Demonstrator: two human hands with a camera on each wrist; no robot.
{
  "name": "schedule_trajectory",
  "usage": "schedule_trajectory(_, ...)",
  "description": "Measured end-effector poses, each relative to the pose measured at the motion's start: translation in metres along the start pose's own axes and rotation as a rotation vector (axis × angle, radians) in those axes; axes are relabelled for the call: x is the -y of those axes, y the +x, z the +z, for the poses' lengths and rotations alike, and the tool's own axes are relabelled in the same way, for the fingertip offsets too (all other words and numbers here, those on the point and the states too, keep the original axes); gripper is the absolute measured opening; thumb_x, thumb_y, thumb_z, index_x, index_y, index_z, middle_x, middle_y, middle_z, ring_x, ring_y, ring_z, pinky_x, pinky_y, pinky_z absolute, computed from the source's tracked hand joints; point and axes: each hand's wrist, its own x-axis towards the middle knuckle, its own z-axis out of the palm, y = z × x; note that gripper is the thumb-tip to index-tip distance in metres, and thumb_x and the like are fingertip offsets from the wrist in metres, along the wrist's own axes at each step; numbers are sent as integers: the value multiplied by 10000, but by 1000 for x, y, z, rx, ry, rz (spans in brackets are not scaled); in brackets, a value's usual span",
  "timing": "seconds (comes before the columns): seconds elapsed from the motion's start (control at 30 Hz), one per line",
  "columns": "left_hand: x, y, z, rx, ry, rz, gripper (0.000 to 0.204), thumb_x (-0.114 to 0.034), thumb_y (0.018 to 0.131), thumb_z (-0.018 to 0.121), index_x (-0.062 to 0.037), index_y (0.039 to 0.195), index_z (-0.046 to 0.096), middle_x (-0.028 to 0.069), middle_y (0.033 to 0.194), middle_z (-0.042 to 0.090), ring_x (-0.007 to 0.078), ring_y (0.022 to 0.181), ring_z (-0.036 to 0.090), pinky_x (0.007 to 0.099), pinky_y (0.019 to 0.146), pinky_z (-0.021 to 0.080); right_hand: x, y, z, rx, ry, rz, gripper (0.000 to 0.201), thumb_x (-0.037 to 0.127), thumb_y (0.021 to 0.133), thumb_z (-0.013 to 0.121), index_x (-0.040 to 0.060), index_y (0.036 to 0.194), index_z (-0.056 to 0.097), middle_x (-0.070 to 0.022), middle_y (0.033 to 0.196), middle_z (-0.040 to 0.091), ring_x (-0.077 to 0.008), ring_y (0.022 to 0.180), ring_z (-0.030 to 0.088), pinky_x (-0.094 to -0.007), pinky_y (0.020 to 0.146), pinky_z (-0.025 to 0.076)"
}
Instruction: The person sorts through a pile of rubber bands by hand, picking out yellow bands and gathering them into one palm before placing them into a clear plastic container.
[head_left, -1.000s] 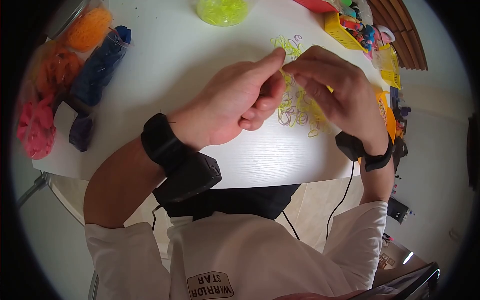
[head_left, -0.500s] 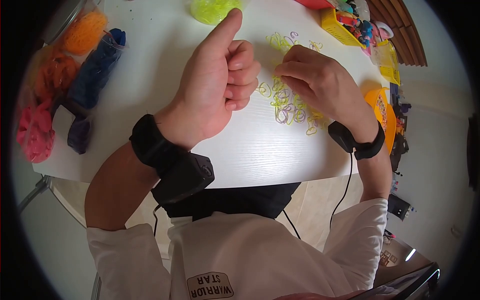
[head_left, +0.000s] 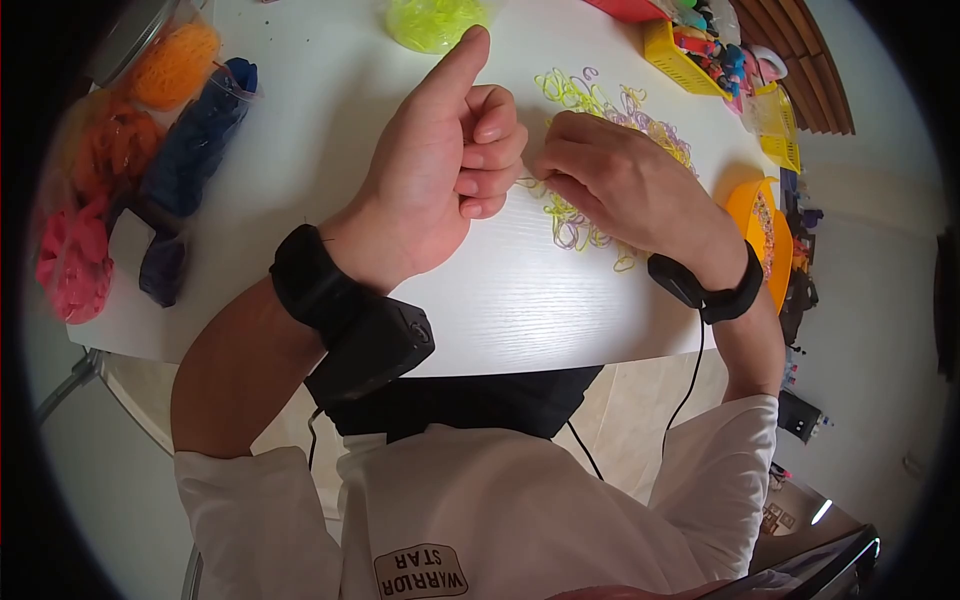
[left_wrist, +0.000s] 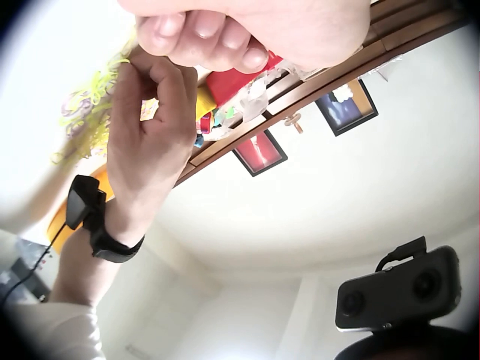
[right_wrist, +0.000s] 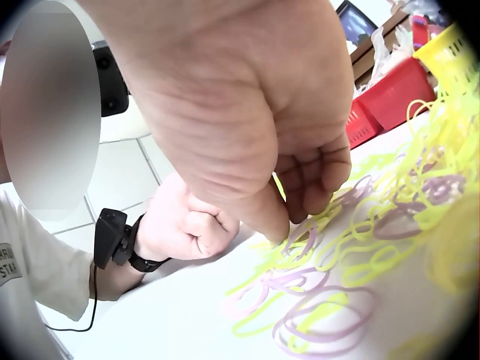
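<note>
Yellow-green and pale purple rubber bands [head_left: 570, 225] lie in a loose, tangled pile on the white table. My right hand [head_left: 630, 180] reaches down over the pile's near left part, thumb and fingertips drawn together. In the right wrist view these fingertips pinch at the rubber bands [right_wrist: 442, 187], a yellow-green strand showing by the thumb. To the left, my left hand [head_left: 430, 170] is held above the table with its thumb pointing up and its other fingers curled into the palm. Nothing shows in its grip.
A clear tub of yellow-green bands [head_left: 435, 22] stands at the back. Bags with orange [head_left: 178, 65], blue [head_left: 200, 140] and pink [head_left: 75, 260] contents lie at the left. Yellow baskets [head_left: 680, 60] and an orange bowl [head_left: 745, 210] line the right side.
The hands met above the table a second ago, then parted. My left hand drew back left with its thumb raised. My right hand lowered to the pile and shifted slightly left.
</note>
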Motion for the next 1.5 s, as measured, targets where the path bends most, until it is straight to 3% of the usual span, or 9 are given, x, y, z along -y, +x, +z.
schedule_trajectory(0.13, 3, 2, -1, 6, 5, -7, 543, -601, 969, 387, -162, 653, 342, -55, 579, 277, 74, 495, 233, 228, 457, 213, 2, -2, -16, -22, 73, 35, 68, 86, 838, 647, 38, 871, 611, -89, 828, 564, -300, 763, 608, -404, 661, 481)
schedule_trajectory(0.33, 15, 6, -1, 73, 31, -119, 541, -584, 976, 373, -99, 788, 522, 17, 642, 505, 135, 557, 487, 259, 493, 358, 14, 1, -31, -112, 233, 4, 142, 94, 834, 658, 95, 976, 669, -52, 855, 592, -271, 773, 616, -377, 647, 482)
schedule_trajectory(0.43, 17, 4, 0, 104, 60, -119, 539, -562, 990, 353, -91, 816, 550, 41, 675, 563, 164, 577, 552, 287, 491, 398, 20, 6, -26, -119, 238, -16, 175, 60, 828, 667, 83, 1000, 686, -55, 868, 602, -250, 773, 623, -354, 652, 491)
schedule_trajectory(0.53, 16, 3, 0, 125, 65, -120, 533, -557, 999, 341, -99, 810, 537, 30, 646, 525, 138, 510, 482, 269, 460, 359, 19, 7, -21, -128, 231, -43, 192, -19, 830, 665, 44, 1007, 701, -75, 882, 617, -224, 768, 629, -310, 674, 502)
schedule_trajectory(0.63, 10, 1, 5, 101, 85, -239, 522, -578, 1002, 320, -151, 744, 472, -31, 579, 408, 85, 434, 318, 218, 411, 251, 13, 7, -19, -206, 276, -13, 168, 62, 825, 650, 81, 989, 680, -64, 857, 610, -276, 757, 623, -375, 628, 490)
schedule_trajectory(0.83, 6, 1, -2, 145, 79, -154, 585, -614, 983, 344, -174, 599, 310, -69, 523, 219, 65, 446, 171, 231, 418, 157, -11, -2, -20, -90, 46, 138, 155, 73, 825, 660, 58, 979, 664, -89, 864, 617, -307, 774, 617, -391, 683, 489)
schedule_trajectory(0.97, 4, 0, 0, 106, 52, -138, 599, -626, 976, 346, -177, 586, 277, -72, 521, 209, 67, 452, 162, 236, 422, 150, -19, -9, -13, 8, 6, 75, 150, 84, 822, 664, 54, 969, 657, -82, 894, 606, -298, 818, 618, -398, 700, 490)
schedule_trajectory(1.17, 5, 1, 0, 94, 53, -130, 597, -626, 977, 341, -172, 593, 289, -72, 523, 216, 65, 451, 169, 234, 422, 157, -18, -10, -7, 1, -43, 56, 124, 88, 825, 658, 41, 939, 650, -76, 890, 601, -297, 817, 618, -398, 703, 492)
schedule_trajectory(1.5, 6, 2, -2, 105, 61, -129, 572, -623, 978, 341, -160, 643, 338, -67, 556, 274, 62, 464, 217, 227, 443, 200, -14, -15, -28, -42, 266, 181, 80, 34, 834, 658, 14, 911, 646, -74, 884, 624, -240, 755, 614, -324, 698, 492)
